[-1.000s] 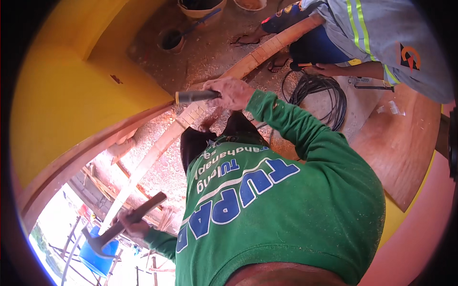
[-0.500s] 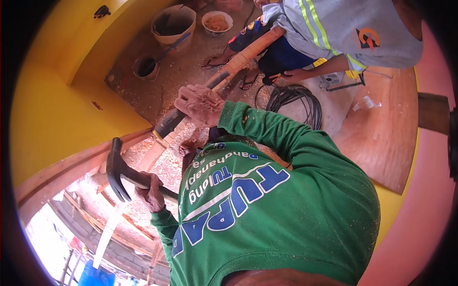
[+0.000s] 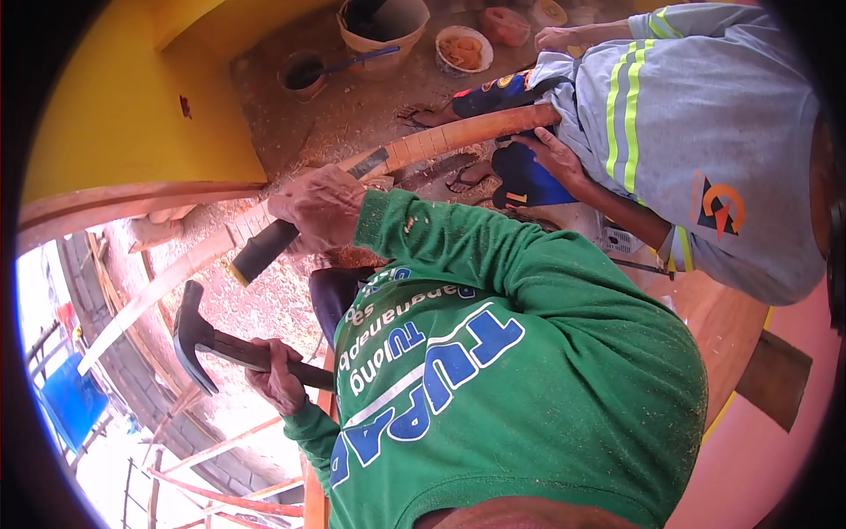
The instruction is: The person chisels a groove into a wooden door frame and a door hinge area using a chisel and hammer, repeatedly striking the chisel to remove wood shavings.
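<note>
My left hand is closed round the dark handle of a claw hammer, whose head points away to the left. My right hand grips a chisel with a thick black handle and yellow butt end. The chisel's grey blade lies along a long wooden board, just past my knuckles; whether its edge bites the wood is unclear. Several crosswise cuts mark the board, which runs from the lower left to a co-worker's waist. The hammer head is apart from the chisel's butt.
The co-worker in a grey shirt stands at the board's far right end, one hand beside it. Wood shavings cover the floor. At the back are a large bucket, a smaller one and a bowl. A yellow wall rises left.
The whole view has shifted, bringing more of the co-worker and the board into sight. My right hand and the chisel appear farther left; the hammer sits slightly lower and left. Both grips are unchanged.
</note>
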The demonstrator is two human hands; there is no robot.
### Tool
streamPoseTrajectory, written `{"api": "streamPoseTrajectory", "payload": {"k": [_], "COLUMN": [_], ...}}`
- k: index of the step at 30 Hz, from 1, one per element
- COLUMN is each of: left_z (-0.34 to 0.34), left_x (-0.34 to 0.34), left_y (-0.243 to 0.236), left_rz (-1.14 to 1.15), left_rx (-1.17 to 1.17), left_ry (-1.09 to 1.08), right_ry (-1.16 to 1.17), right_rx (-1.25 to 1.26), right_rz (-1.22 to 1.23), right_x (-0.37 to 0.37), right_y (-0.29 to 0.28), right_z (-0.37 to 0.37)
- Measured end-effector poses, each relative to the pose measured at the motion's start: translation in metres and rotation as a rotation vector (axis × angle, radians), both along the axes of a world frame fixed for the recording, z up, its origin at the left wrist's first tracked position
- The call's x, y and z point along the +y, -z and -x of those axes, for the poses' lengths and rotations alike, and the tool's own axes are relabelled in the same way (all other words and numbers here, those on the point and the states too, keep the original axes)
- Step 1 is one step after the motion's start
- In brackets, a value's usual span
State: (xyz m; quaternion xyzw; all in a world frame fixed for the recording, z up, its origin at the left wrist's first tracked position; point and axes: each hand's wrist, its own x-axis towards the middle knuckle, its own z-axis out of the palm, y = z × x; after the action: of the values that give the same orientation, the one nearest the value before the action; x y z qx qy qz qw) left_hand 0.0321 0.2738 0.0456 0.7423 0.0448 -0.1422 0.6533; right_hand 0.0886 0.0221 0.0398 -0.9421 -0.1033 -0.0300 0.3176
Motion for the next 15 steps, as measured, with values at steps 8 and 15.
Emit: {"api": "streamPoseTrajectory", "payload": {"k": [8, 15], "left_z": [0.014, -0.010], "left_x": [-0.006, -0.024], "left_y": [-0.015, -0.035], "left_rz": [0.115, -0.021], "left_rx": [-0.004, 0.108], "left_ry": [0.083, 0.192], "right_ry": [0.076, 0.143], "right_rx": [-0.184, -0.153], "right_rz": [0.000, -0.006], "right_x": [-0.011, -0.013], "right_y": [0.026, 0.033], "right_z": [0.002, -0.003]}}
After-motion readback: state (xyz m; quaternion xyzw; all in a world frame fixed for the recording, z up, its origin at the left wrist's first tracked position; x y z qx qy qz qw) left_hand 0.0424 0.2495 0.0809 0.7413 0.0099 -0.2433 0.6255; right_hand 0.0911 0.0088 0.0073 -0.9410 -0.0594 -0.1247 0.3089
